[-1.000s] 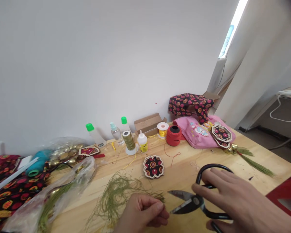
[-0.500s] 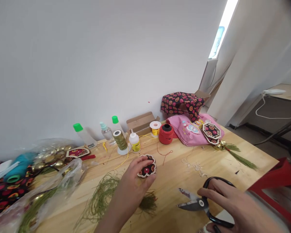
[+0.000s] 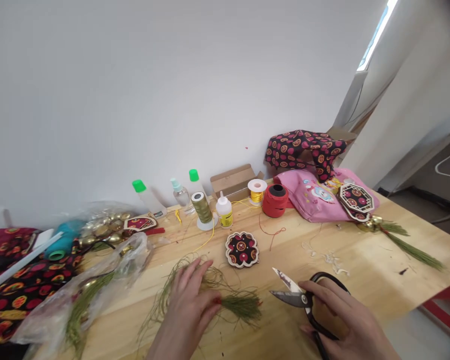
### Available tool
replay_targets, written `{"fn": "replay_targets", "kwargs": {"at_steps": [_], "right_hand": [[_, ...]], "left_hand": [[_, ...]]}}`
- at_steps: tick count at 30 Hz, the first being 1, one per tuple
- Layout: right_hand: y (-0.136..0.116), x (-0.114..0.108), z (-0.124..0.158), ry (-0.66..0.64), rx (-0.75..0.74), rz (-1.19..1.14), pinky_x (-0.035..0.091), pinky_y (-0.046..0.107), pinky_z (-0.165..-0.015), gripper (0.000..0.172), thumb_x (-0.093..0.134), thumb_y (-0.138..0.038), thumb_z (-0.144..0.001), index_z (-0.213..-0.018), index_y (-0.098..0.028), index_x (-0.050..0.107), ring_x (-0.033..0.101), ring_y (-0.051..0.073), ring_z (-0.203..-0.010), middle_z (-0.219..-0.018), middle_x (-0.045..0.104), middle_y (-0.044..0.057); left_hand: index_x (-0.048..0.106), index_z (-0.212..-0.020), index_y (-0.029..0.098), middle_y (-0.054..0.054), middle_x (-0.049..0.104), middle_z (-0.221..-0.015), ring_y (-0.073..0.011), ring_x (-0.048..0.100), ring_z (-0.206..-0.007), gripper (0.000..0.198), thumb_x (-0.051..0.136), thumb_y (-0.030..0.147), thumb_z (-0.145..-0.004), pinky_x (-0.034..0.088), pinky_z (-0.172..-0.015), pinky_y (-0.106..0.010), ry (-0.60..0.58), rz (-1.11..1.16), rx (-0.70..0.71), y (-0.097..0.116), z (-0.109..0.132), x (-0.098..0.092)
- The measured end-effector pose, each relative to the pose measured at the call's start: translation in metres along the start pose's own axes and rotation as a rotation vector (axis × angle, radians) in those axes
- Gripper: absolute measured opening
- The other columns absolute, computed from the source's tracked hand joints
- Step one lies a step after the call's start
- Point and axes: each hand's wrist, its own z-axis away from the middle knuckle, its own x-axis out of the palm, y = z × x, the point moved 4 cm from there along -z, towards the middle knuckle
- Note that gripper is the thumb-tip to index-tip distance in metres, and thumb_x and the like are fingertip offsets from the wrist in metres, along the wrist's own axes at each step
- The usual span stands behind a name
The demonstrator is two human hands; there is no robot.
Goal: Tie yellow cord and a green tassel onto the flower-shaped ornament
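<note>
My left hand [image 3: 185, 310] is low over a bundle of loose green threads [image 3: 168, 290]. Its thumb and index finger pinch the red-bound neck of a green tassel [image 3: 242, 306], whose brushy end points right. The other fingers stretch out over the threads. Black-handled scissors [image 3: 303, 300] are in my right hand [image 3: 348, 320], with fingers through and around the handles and the blades apart, pointing left toward the tassel. A flower-shaped ornament [image 3: 242, 249], dark patterned cloth in a pale scalloped frame, lies flat on the table beyond the tassel.
Toward the wall stand a glue bottle [image 3: 224, 210], an olive thread spool [image 3: 202, 207], a yellow cord spool [image 3: 256, 192] and a red cord roll [image 3: 275, 201]. A pink bag [image 3: 307, 195] bears a tasselled ornament [image 3: 356, 200]. Plastic bags [image 3: 135, 260] lie left. White thread scraps [image 3: 333, 260] lie right.
My left hand has let go of the flower-shaped ornament, now lying on the table, and has moved nearer to grip the tassel. My right hand still holds the scissors. The view has shifted left.
</note>
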Motion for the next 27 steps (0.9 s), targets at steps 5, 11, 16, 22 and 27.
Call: {"fn": "replay_targets", "kwargs": {"at_steps": [5,11,16,22,27], "right_hand": [[0.002,0.0,0.005,0.034,0.05,0.007,0.05,0.023,-0.062,0.037,0.054,-0.026,-0.071,-0.106,-0.02,0.043,0.059,0.016,-0.078,-0.088,0.057,0.006],[0.014,0.014,0.004,-0.021,0.21,0.1,0.05,0.026,-0.058,0.038,0.052,-0.025,-0.069,-0.107,-0.019,0.047,0.058,0.018,-0.076,-0.086,0.057,0.007],[0.004,0.021,-0.011,-0.18,0.143,0.029,0.047,0.033,-0.071,0.044,0.05,-0.015,-0.064,-0.108,-0.02,0.049,0.053,0.021,-0.085,-0.093,0.056,0.008],[-0.021,-0.002,-0.032,-0.182,0.039,-0.069,0.043,0.037,-0.078,0.032,0.054,-0.019,-0.069,-0.101,-0.021,0.055,0.047,0.024,-0.096,-0.105,0.052,0.01],[-0.069,0.004,-0.07,-0.094,-0.107,-0.523,0.038,0.029,-0.085,0.047,0.048,-0.031,-0.078,-0.121,-0.015,0.036,0.045,0.018,-0.101,-0.11,0.05,0.01]], "left_hand": [[0.062,-0.067,0.024,-0.005,0.051,-0.117,-0.0299,0.033,-0.115,0.011,0.054,0.018,-0.071,0.023,-0.09,-0.054,-0.02,-0.061,0.081,0.009,-0.009,-0.012],[0.06,-0.083,0.03,0.002,0.064,-0.094,-0.0194,0.055,-0.091,0.013,0.055,0.029,-0.071,0.011,-0.098,-0.045,0.0,-0.103,0.235,0.017,-0.024,-0.071],[0.061,-0.075,0.027,0.004,0.066,-0.07,-0.0148,0.06,-0.065,0.01,0.052,0.03,-0.072,0.019,-0.096,-0.045,-0.111,-0.034,0.07,0.005,-0.043,-0.081],[0.064,-0.074,0.028,0.003,0.067,-0.071,-0.015,0.06,-0.066,0.012,0.053,0.03,-0.072,0.031,-0.091,-0.038,-0.226,0.136,0.027,0.012,-0.056,-0.079],[0.064,-0.074,0.026,0.001,0.066,-0.07,-0.0153,0.059,-0.069,0.012,0.052,0.027,-0.073,0.04,-0.079,-0.03,-0.246,0.27,0.076,0.042,-0.065,-0.081]]}}
